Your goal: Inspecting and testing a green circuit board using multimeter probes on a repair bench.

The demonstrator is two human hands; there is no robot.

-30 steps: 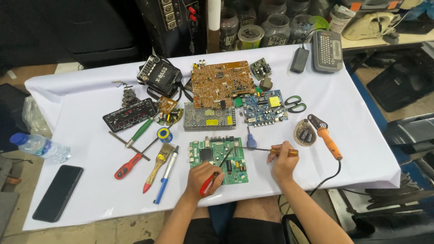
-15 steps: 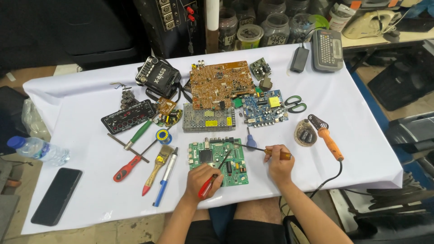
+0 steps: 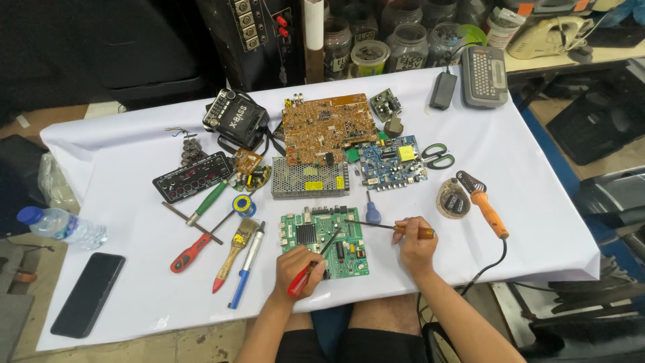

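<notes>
- Fingers of the left hand (image 3: 299, 267) are wrapped around a red-handled screwdriver (image 3: 310, 270), its dark shaft slanting up and to the right onto the green rectangular circuit board (image 3: 324, 243).
- Fingers of the right hand (image 3: 416, 243) pinch the amber-handled thin metal tool (image 3: 393, 227), which lies almost level, its tip reaching leftward over the board's upper right part.
- Head view, places told from the green board: it lies flat on the white-covered desk (image 3: 537, 202) at the near edge, just ahead of the person's lap. Its long axis runs left to right, the edge with the metal connectors facing away from the person.
- Just beyond it sits a grey perforated metal power supply box (image 3: 309, 178); to its right, well apart, rests an orange-handled soldering iron (image 3: 485, 205), beside a small round tin (image 3: 453, 199). To its left lie a wooden-handled brush (image 3: 235, 250) and a blue and silver pen-shaped tool (image 3: 247, 262).
- Risk, as I judge it: nothing clamps the board, so pressure from either tool could make it skid or make a tip slip and scratch tracks or bridge two pins.
- The iron's black cord (image 3: 494, 259) trails off the desk edge near the right forearm; a snag could drag the iron.
</notes>
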